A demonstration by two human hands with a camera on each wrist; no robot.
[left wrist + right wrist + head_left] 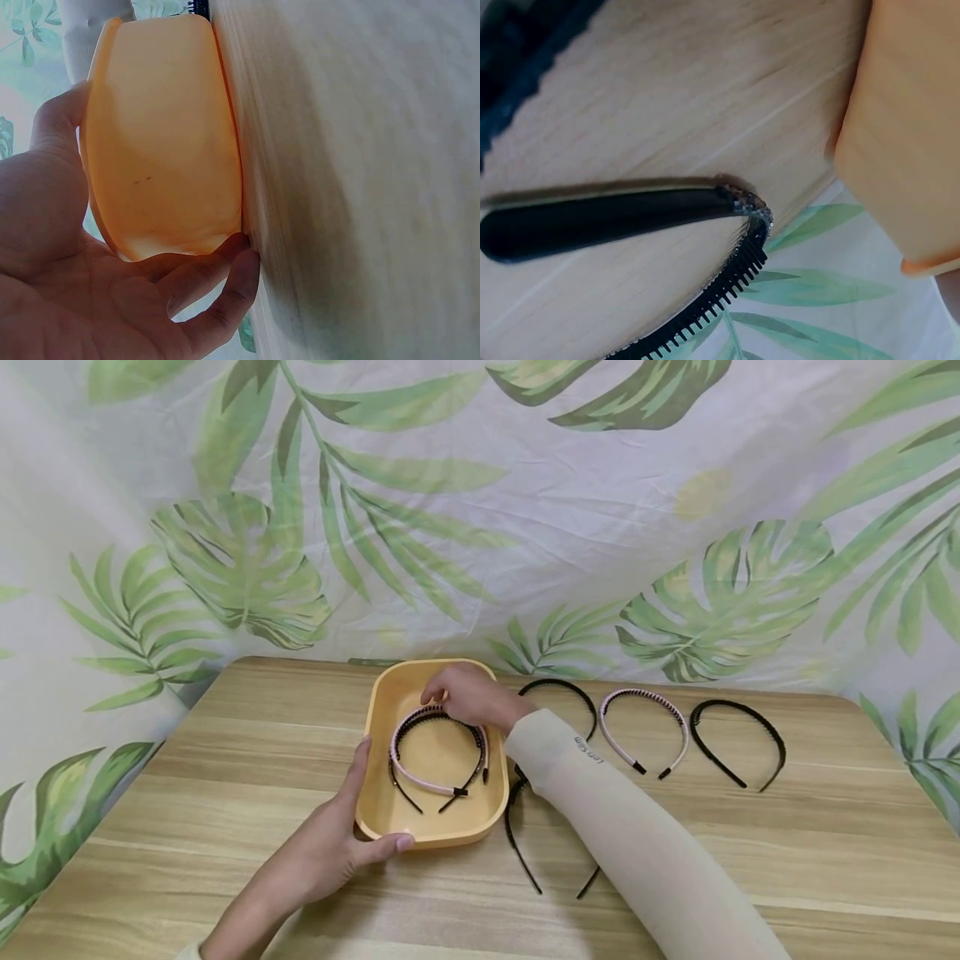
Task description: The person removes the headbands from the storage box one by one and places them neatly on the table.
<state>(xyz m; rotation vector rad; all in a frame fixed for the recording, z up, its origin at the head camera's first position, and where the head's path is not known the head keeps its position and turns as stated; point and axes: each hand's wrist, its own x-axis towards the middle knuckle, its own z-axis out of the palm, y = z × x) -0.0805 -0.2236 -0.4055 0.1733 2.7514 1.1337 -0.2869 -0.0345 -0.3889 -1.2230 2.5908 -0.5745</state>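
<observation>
Leaf-printed cloth [420,543] hangs beyond my hands, and a wood table [247,760] lies beneath them. My left hand [333,835] grips the yellow box [471,837] at its near left corner, thumb over the near rim, fingers along the side wall, two of them bent low beside the tabletop. Over the far right part of the box, my right hand [467,693] reaches in with bent fingers; I cannot tell whether they pinch anything. Just below those fingers, a pink headband [431,787] and a black headband [406,797] overlap on the box floor, between my two hands. Outside the box, a toothed black band [558,682] curves just right of my right hand; farther right lie a pink band [609,743] and another black band [783,752]. Nearer me, one more dark band [509,818] runs partly under my right sleeve [637,827].
</observation>
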